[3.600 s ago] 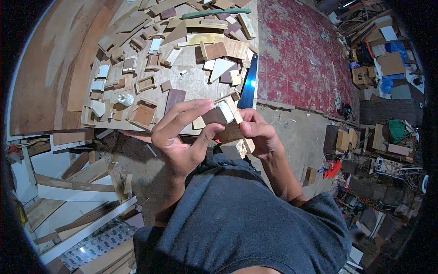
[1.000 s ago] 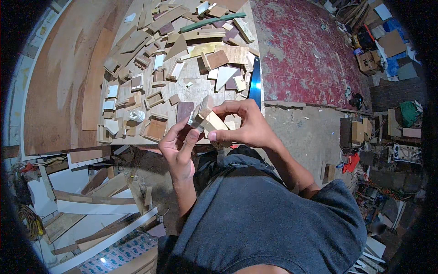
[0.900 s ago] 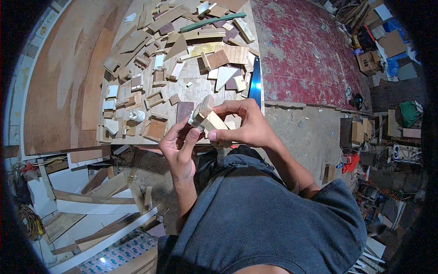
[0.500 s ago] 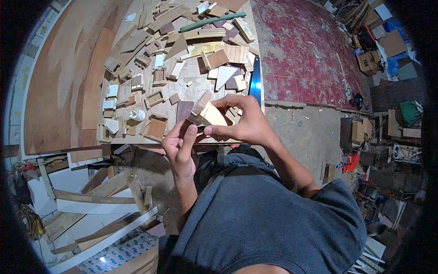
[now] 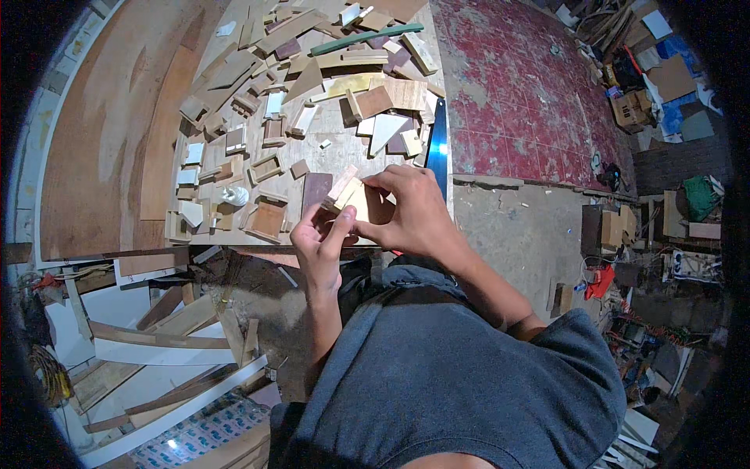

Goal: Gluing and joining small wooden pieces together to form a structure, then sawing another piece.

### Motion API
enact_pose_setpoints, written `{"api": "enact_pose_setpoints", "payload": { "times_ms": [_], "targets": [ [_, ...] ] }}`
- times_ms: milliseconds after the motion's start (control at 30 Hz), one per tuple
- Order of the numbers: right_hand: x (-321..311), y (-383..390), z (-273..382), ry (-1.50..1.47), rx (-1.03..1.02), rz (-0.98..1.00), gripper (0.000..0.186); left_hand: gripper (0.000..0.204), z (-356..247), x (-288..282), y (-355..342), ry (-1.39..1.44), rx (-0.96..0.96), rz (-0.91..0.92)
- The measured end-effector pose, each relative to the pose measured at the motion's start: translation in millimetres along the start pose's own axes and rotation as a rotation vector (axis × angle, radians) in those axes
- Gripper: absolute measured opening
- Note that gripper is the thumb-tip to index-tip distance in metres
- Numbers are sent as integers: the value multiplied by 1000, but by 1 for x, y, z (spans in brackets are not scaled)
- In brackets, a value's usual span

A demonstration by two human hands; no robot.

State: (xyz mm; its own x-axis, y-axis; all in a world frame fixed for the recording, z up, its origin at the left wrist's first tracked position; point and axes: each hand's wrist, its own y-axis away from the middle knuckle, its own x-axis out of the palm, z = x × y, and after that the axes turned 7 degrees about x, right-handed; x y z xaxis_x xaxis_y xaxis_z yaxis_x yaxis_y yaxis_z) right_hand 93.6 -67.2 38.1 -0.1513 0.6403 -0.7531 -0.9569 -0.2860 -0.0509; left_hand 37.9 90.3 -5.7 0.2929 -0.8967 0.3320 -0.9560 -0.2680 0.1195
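Note:
Over the near edge of the workbench, both my hands hold a small assembly of pale wood pieces [image 5: 353,200], a strip set along one side of a flat piece. My left hand [image 5: 320,244] pinches its lower left part, thumb on the front. From the right, my right hand [image 5: 420,211] grips the other end between thumb and fingers, which hide part of it. Just behind lies a dark reddish-brown wood block [image 5: 315,190]. A small square wood piece [image 5: 300,168] and an open-topped wooden box part [image 5: 267,216] rest left of my hands.
Many wood offcuts cover the workbench [image 5: 337,156], with a green strip [image 5: 367,39] at the far side. A white bottle [image 5: 233,195] stands at left. A shiny blue blade-like strip [image 5: 439,148] lies along the right edge. Scrap boards [image 5: 164,336] pile up at lower left.
The wood assembly has tilted and turned in my hands, showing its flat face more. My left thumb has shifted right and up onto it, and my right fingers have drawn in closer.

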Motion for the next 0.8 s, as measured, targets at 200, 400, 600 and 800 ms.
{"api": "enact_pose_setpoints", "payload": {
  "times_ms": [200, 400, 600, 800],
  "targets": [
    [27, -8, -21, 50, 32, -28, 55, 45, 27, -17, -6, 10, -70, 43],
    [122, -43, -116, 163, 234, -75, 56, 60, 52, -66, 12, -234, -348, -64],
    [226, -58, -195, 367, 262, 28, 53, 53, 53, -116, 37, -308, -376, -209],
    [278, -67, -225, 457, 238, 59, 59, 46, 43, -134, 51, -293, -356, -359]
  ]
}}
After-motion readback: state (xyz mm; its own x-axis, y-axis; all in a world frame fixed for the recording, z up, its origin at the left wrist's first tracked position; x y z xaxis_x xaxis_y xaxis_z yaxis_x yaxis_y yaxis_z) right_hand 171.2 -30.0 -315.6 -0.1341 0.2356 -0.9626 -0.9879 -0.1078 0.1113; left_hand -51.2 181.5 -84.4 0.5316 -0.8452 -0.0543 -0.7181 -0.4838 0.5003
